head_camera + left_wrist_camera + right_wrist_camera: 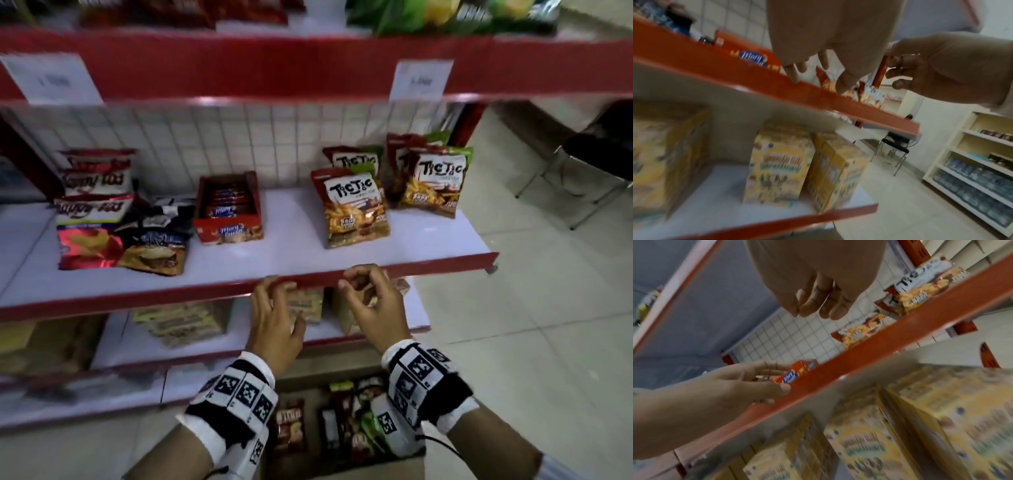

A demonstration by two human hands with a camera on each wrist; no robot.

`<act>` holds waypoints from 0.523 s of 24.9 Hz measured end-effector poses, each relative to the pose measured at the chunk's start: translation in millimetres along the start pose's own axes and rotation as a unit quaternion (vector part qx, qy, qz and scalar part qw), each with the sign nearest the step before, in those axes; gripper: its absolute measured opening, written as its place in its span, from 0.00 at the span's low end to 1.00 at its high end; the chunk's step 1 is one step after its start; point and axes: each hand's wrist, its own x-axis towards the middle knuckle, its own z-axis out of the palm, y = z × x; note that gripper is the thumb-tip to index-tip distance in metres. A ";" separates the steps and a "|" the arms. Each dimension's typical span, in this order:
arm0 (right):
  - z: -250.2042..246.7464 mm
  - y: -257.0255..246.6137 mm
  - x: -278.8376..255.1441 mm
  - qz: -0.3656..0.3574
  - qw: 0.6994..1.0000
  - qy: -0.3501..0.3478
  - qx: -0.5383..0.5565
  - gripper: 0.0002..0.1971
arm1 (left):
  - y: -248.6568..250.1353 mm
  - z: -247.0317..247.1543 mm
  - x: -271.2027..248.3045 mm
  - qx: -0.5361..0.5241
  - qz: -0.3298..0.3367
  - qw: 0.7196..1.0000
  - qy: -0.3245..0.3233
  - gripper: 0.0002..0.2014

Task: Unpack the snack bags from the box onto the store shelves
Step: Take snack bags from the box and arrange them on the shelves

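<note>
The red-edged middle shelf [428,263] runs across the centre of the head view, its white surface holding goods from left to right. Lower centre of the frame, an open cardboard box [342,471] sits on the floor, with snack bags [346,421] still inside it. On the right part of the shelf stand Tic Tac bags [354,209], a front one upright with more behind and to its right. Centre of the shelf, a red display carton [227,222] holds bars. At the shelf's left end lie red-and-white chip bags [92,212], with dark bags [157,240] just beside them. Below, yellow cartons [781,170] fill the lower shelf. The left hand [274,325] hovers at the shelf's front lip, fingers loosely spread, holding nothing. The right hand [373,308] is just beside it, fingers curled inward around nothing.
</note>
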 end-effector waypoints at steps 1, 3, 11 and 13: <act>7.0 20.6 -10.5 0.015 1.000 -0.023 -0.004 0.11 | -18.2 17.3 -10.6 0.009 -0.034 0.999 -0.035 0.26; 19.1 62.1 -29.2 0.051 0.996 -0.077 -0.015 0.14 | -53.8 48.8 -23.8 0.004 -0.074 0.994 -0.076 0.24; 91.1 279.4 -125.2 0.158 0.949 -0.250 -0.112 0.05 | -199.6 208.9 -53.4 -0.115 -0.220 0.945 -0.213 0.11; 116.2 333.5 -145.8 0.152 0.937 -0.281 -0.142 0.05 | -231.3 246.1 -59.5 -0.122 -0.222 0.941 -0.225 0.04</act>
